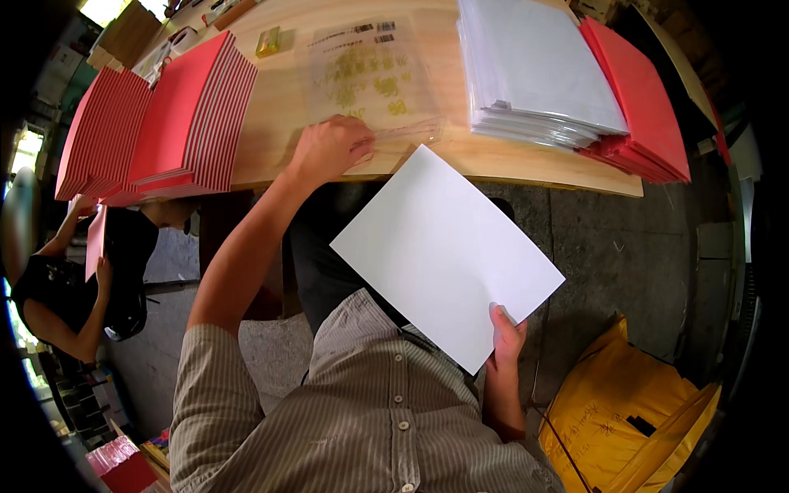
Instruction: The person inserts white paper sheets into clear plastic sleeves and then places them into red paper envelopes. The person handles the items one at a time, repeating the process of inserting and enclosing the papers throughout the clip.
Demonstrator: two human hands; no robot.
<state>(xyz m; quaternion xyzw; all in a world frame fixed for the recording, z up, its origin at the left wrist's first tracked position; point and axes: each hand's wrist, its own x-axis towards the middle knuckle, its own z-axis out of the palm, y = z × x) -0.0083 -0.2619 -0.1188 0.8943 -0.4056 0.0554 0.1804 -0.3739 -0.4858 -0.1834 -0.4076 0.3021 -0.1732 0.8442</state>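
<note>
A white, flat rectangular board or thin book (448, 255) is tilted corner-up above my lap, its top corner close to the table edge. My right hand (505, 337) grips its lower right side, thumb on the white face. My left hand (333, 148) rests at the table's front edge with its fingers curled; what is under them is hidden. Beside those fingers a narrow clear plastic strip (415, 131) lies on the wood. Just beyond lies a transparent plastic bag (370, 74) with printing and barcodes.
Red-covered stacks (181, 115) stand at the table's left. At right, a pile of plastic-wrapped white items (542, 74) adjoins red ones (641, 99). A small yellow box (268, 42) sits farther back. A yellow sack (625, 411) is on the floor; another person (82, 279) holds something pink at left.
</note>
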